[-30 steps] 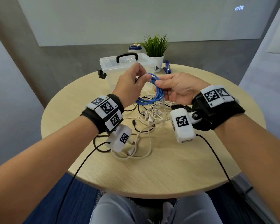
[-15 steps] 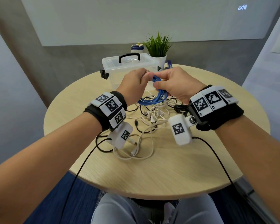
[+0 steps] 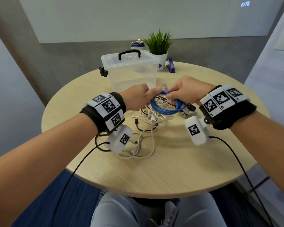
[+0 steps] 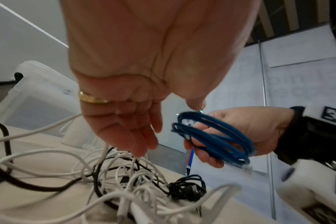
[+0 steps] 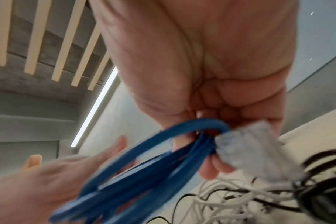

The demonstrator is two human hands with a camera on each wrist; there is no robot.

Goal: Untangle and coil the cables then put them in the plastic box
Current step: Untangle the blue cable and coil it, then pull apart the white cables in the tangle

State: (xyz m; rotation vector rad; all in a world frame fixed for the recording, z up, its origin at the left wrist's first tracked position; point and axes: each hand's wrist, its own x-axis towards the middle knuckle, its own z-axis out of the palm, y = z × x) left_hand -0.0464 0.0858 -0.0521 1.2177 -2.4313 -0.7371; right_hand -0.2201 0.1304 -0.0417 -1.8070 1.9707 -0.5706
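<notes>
Over round wooden table (image 3: 179, 161), right-hand fingers (image 4: 205, 157) curl round blue cable (image 3: 164, 110), left fingers (image 4: 136, 136) loose

Round table (image 3: 179, 161), tangled cables (image 3: 152, 118) (white, black), plastic box (image 3: 133, 74)

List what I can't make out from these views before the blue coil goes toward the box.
- Plastic box latches: head view, too small to tell if fastened.
- Blue cable coil: right wrist view, motion blur hides the loop count.
- Left hand contact with the coil: the hand's own back hides it in the head view; the left wrist view shows its fingers relaxed, apart.
- White and black cables: tangle partly covered by both hands.
</notes>
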